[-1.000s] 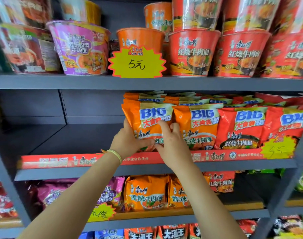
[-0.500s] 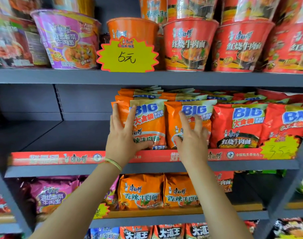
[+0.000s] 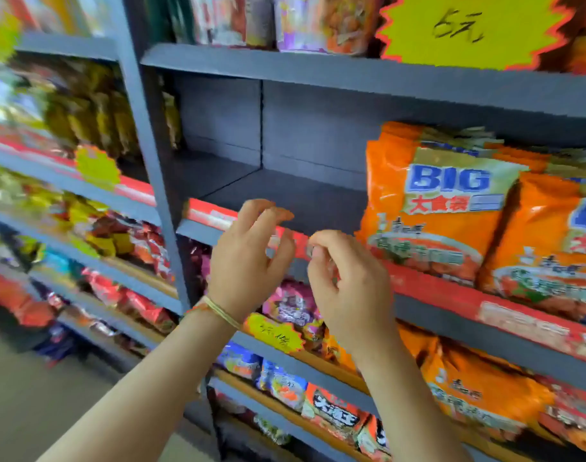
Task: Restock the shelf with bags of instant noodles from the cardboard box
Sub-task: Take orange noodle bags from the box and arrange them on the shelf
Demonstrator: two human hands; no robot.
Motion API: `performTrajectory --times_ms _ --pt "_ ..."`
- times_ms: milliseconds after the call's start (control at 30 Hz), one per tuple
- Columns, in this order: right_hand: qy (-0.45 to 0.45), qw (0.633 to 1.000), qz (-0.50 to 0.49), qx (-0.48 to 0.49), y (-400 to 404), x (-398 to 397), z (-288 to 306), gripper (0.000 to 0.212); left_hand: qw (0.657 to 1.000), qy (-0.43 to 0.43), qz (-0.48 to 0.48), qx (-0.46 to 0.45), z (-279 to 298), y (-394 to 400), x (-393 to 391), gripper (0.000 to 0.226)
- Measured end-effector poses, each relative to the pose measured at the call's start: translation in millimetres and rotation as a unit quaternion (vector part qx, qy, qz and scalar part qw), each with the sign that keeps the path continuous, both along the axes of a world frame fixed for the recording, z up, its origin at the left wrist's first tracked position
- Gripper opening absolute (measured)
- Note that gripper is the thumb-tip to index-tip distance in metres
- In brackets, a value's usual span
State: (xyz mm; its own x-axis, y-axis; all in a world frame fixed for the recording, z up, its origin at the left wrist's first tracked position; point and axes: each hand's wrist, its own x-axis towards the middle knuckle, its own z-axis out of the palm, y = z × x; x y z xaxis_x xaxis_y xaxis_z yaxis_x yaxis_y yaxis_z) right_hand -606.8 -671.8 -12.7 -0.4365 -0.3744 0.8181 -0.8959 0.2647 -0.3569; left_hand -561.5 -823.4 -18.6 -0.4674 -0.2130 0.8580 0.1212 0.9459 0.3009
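Observation:
Orange "BIG" noodle bags (image 3: 431,208) stand upright in a row on the right part of the grey shelf (image 3: 285,195), behind its red front strip. The shelf's left part is bare. My left hand (image 3: 248,258), with a thin band on the wrist, hovers in front of the shelf edge with loosely curled fingers and holds nothing. My right hand (image 3: 348,281) is beside it, also loosely curled and holding nothing, just left of the nearest bag. No cardboard box is in view. The frame is blurred.
A yellow star price tag (image 3: 471,28) hangs on the shelf above, beside cup noodles. Lower shelves hold more noodle bags (image 3: 338,411) and a small yellow tag (image 3: 275,333). A grey upright post (image 3: 148,155) separates a neighbouring rack of snack bags (image 3: 85,108). Floor lies at the lower left.
Both hands have come off the orange bags and drawn back from the shelf, fingers now curled loosely. The view has swung left and down, blurring the scene.

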Motion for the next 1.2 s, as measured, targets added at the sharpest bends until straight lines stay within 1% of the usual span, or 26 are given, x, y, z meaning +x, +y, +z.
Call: performTrajectory --times_ms 67,100,133,200,233,267,300,333,400,467,533,600,700,733,800,900,967,1033,1067,1100,1133,1200 --pt "-0.061 0.991 0.081 0.082 -55 19 -19 0.014 0.993 -0.079 0.076 0.044 -27 -50 48 0.025" --pt "-0.087 0.980 0.118 0.133 -85 30 -31 0.014 0.980 -0.141 0.121 0.068 -46 -78 76 0.026" --pt "-0.105 0.965 0.153 0.188 -117 44 -42 0.015 0.959 -0.208 0.168 0.093 -62 -104 106 0.027" --pt "-0.115 0.923 0.221 0.293 -183 81 -65 0.017 0.902 -0.330 0.237 0.143 -95 -155 174 0.028" --pt "-0.112 0.899 0.258 0.337 -217 105 -78 0.015 0.878 -0.366 0.263 0.162 -112 -177 211 0.026" --pt "-0.104 0.873 0.296 0.374 -249 133 -90 0.012 0.856 -0.383 0.294 0.185 -129 -196 251 0.024" --pt "-0.093 0.847 0.331 0.406 -281 163 -104 0.010 0.835 -0.383 0.334 0.211 -144 -211 292 0.023" --pt "-0.080 0.821 0.361 0.434 -310 195 -117 0.010 0.820 -0.364 0.373 0.236 -160 -224 334 0.023" --pt "-0.056 0.773 0.417 0.475 -363 263 -139 0.012 0.795 -0.297 0.448 0.282 -192 -246 416 0.025" --pt "-0.037 0.728 0.471 0.497 -409 335 -161 0.013 0.748 -0.238 0.523 0.331 -225 -261 498 0.026" --pt "-0.013 0.686 0.517 0.511 -445 407 -181 0.014 0.690 -0.222 0.584 0.366 -254 -269 576 0.034" --pt "0.000 0.645 0.553 0.527 -471 471 -198 0.016 0.646 -0.212 0.626 0.383 -276 -270 641 0.033" --pt "0.011 0.582 0.592 0.558 -499 541 -226 0.015 0.580 -0.229 0.665 0.411 -298 -264 708 0.029" --pt "0.016 0.566 0.599 0.566 -506 557 -235 0.013 0.564 -0.239 0.672 0.417 -306 -261 721 0.026" --pt "0.023 0.544 0.599 0.588 -518 581 -257 0.009 0.550 -0.253 0.676 0.419 -321 -252 734 0.026" --pt "0.035 0.519 0.581 0.625 -533 603 -288 0.008 0.567 -0.265 0.678 0.385 -336 -234 730 0.035" --pt "0.043 0.504 0.567 0.650 -540 612 -308 0.010 0.576 -0.254 0.682 0.372 -343 -228 725 0.029" --pt "0.053 0.488 0.548 0.677 -546 623 -324 0.013 0.578 -0.234 0.699 0.352 -350 -228 724 0.024" --pt "0.060 0.471 0.537 0.697 -548 629 -330 0.014 0.578 -0.227 0.707 0.339 -351 -229 723 0.023" --pt "0.070 0.445 0.525 0.722 -548 635 -337 0.014 0.578 -0.221 0.713 0.328 -351 -229 723 0.023" --pt "0.088 0.406 0.510 0.753 -546 641 -342 0.016 0.580 -0.220 0.716 0.320 -351 -230 723 0.023" --pt "0.175 0.328 0.479 0.795 -537 651 -353 0.023 0.582 -0.224 0.719 0.306 -352 -232 723 0.023"
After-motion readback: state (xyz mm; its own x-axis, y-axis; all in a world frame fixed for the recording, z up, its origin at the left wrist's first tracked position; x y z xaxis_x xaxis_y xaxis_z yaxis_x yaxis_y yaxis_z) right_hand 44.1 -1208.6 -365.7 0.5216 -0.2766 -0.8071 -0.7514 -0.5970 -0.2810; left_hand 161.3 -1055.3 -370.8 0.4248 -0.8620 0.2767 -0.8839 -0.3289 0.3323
